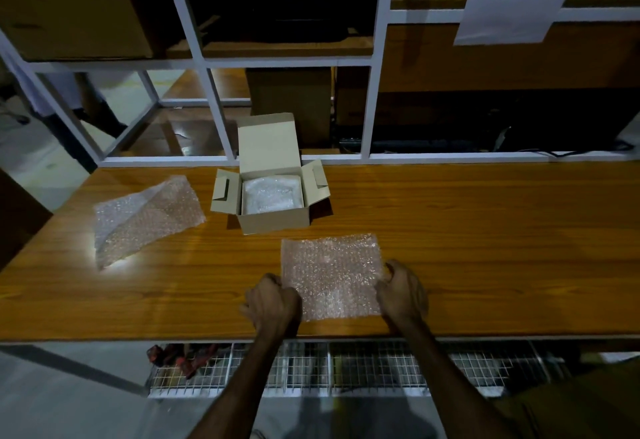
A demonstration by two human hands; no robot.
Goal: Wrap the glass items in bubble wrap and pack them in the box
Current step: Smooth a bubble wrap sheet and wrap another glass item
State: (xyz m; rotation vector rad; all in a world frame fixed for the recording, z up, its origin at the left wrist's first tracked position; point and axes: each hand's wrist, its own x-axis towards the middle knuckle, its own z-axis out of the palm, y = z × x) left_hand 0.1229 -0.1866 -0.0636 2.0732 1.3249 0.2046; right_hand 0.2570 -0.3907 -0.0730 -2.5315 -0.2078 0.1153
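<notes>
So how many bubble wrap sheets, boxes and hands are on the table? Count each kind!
Loose bubble wrap sheets: 2, one flat between the hands, one crumpled at the left
Open cardboard box: 1, with a bubble-wrapped bundle inside
Hands: 2, left hand and right hand
Total: 5

left hand [273, 300], right hand [403, 291], fingers curled

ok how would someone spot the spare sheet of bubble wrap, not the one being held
Start at the long wooden table and find the open cardboard box near its back edge. The spare bubble wrap sheet lies just left of that box. Unlike the flat sheet gripped by the left hand and right hand at the front edge, this one is untouched and lies at a slant.
</notes>
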